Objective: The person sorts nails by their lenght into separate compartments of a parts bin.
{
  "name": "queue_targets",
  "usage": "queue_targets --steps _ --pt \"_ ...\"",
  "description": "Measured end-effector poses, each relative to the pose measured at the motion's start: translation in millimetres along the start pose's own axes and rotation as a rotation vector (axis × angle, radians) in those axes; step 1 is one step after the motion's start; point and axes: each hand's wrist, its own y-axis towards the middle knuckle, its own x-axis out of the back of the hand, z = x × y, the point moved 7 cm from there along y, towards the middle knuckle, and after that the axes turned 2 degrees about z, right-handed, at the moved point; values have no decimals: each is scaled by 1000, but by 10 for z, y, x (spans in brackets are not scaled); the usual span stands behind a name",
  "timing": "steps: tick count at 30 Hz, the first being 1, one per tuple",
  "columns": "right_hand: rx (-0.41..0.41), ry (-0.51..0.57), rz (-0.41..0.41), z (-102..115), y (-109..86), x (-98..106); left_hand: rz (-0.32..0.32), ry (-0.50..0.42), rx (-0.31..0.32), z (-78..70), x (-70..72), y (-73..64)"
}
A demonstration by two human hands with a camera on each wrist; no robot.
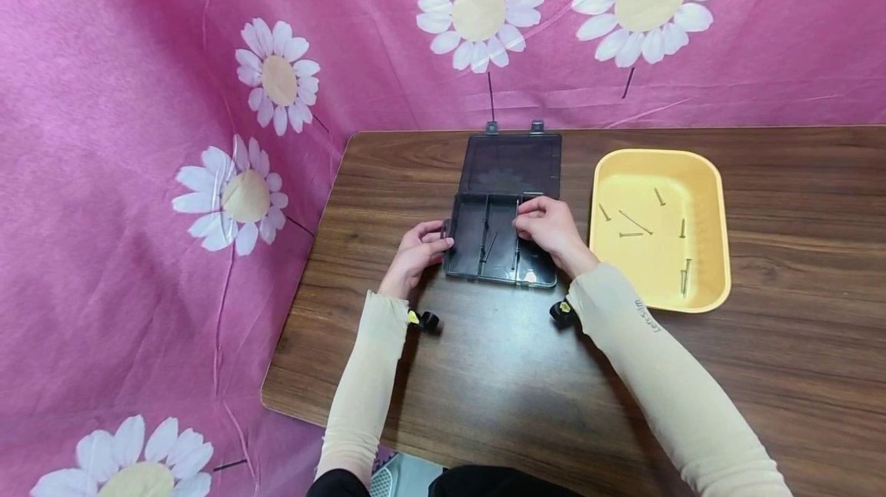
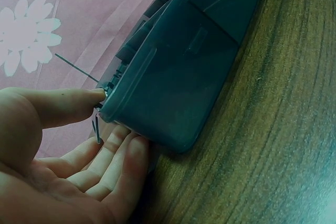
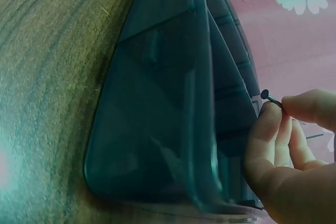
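Observation:
A dark translucent compartment box point(image 1: 465, 239) lies on the table, its hinged lid point(image 1: 511, 162) folded back away from the person. My left hand point(image 1: 413, 255) grips the box's left side, thumb on the rim and fingers along the outer wall, as the left wrist view shows. Over the right-hand divider, my right hand point(image 1: 551, 229) pinches a nail between thumb and forefinger; its flat head point(image 3: 265, 94) sticks out in the right wrist view. Another thin nail point(image 1: 490, 248) rests at a slant in the middle compartment.
To the right of the box stands a yellow plastic tray point(image 1: 657, 153) with several loose nails point(image 1: 635, 221) scattered in it. Pink flowered cloth point(image 1: 388, 35) hangs behind and left of the wooden table point(image 1: 498, 374).

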Motion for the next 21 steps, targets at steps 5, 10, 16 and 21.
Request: queue_targets --steps 5,10,16,21 --pt "-8 6 -4 -8 -4 -9 0 8 4 9 4 2" --pt "-8 -6 -3 -8 -5 -13 1 6 1 10 5 3" --pt "-14 -20 -8 -18 4 -13 1 1 -4 7 3 -4" --pt "-15 -32 -12 -25 11 -12 -1 3 -7 3 6 -3"
